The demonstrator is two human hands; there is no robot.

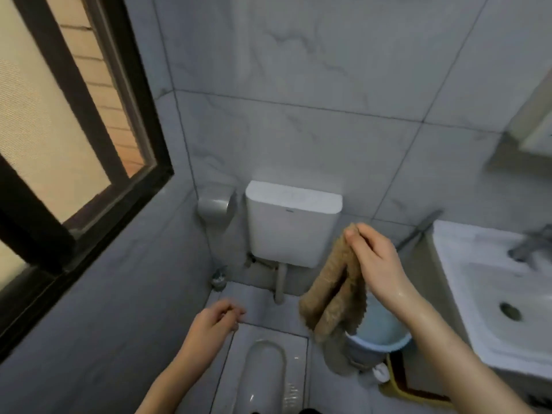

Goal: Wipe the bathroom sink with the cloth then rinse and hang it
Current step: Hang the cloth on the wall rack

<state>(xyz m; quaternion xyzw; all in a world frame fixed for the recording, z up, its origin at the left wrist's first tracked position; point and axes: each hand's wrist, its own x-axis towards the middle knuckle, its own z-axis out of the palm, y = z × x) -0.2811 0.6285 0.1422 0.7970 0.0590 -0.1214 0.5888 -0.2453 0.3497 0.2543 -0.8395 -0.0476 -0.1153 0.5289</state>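
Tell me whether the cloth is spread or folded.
Folded: the cloth hangs in doubled lobes from the right hand, which pinches its top.

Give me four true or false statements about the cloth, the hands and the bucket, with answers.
1. The right hand pinches the top of the brown fluffy cloth. True.
2. The cloth lies in the white ceramic sink. False: it hangs in the air, left of the sink.
3. The left hand holds nothing. True.
4. The light blue round bucket stands in the sink. False: it stands on the floor, below the cloth.
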